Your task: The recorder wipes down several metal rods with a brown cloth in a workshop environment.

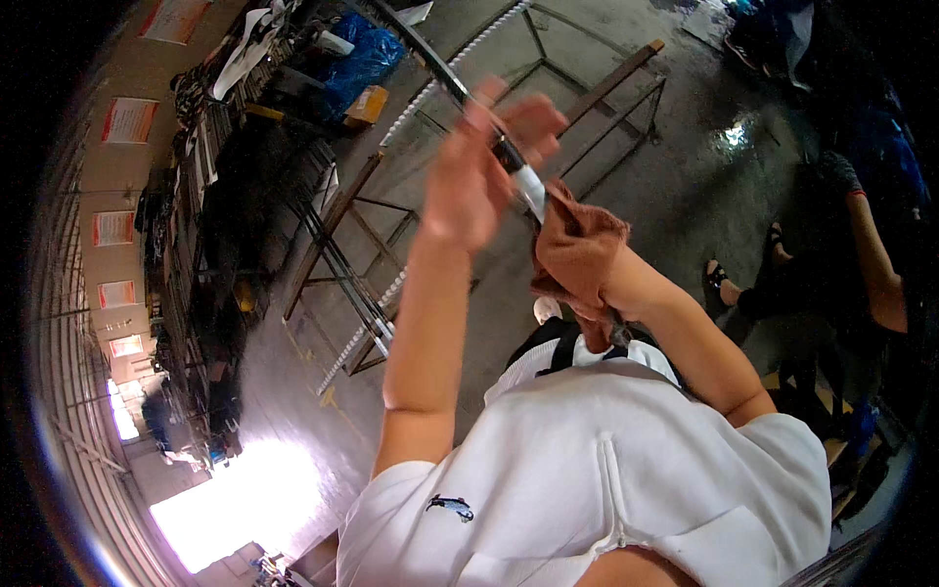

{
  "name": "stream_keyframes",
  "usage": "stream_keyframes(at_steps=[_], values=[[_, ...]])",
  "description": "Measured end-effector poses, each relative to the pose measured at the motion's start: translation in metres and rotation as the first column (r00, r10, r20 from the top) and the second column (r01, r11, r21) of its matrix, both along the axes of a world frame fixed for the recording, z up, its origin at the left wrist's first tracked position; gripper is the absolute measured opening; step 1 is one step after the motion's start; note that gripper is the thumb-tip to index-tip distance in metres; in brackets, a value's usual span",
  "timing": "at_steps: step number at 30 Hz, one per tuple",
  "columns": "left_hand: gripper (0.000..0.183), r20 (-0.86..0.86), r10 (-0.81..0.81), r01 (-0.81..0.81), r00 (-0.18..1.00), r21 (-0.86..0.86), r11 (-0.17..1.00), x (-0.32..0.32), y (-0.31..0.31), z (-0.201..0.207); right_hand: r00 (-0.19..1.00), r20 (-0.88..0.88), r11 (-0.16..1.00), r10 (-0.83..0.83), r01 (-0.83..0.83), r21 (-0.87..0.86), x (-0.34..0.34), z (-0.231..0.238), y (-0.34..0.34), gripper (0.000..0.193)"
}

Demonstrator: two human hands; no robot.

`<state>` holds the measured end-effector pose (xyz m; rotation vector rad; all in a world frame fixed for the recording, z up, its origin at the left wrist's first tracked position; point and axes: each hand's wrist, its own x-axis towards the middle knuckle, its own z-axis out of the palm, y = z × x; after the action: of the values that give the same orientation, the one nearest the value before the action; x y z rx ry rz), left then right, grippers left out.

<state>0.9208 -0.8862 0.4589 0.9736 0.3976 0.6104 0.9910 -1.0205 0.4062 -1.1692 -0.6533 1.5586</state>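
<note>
A long, dark, shiny rod or tube (438, 67) slants from the top edge down toward my body, with a white section near its lower end. My left hand (469, 181) is smeared by motion along this rod; its fingers look stretched and apart around it, not closed. A brown cloth (584, 235) covers most of my right hand (618, 284). That hand is closed in the cloth at the rod's lower end, and the fingers are hidden. Below it, part of the cloth hangs down in front of my white shirt.
Metal frame stands (626, 68) with wooden top bars stand ahead on the grey floor. More dark rods (342, 259) rest on a stand at the left. Beyond are cluttered racks, a blue plastic bag (367, 59) and a yellow box (367, 105). Another person's gloved hand (839, 171) shows at right.
</note>
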Motion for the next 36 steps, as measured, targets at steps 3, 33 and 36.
stream_keyframes(at_steps=[3,33,36], values=[[0.036,-0.108,-0.13,0.14,0.986,0.091,0.986,-0.014,-0.016,-0.02,0.993,-0.11,0.995,-0.042,0.051,0.081,-0.013,-0.007,0.015,0.014],[0.033,-0.493,0.694,0.367,0.524,0.866,0.339,-0.103,-0.035,-0.071,0.653,-0.68,0.821,-0.333,0.556,0.132,-0.076,-0.038,0.101,0.014],[0.034,-0.724,0.626,0.476,0.289,0.676,0.563,-0.108,-0.053,-0.053,0.516,-0.675,0.745,-0.527,0.662,-0.076,-0.059,-0.008,0.099,0.012]])
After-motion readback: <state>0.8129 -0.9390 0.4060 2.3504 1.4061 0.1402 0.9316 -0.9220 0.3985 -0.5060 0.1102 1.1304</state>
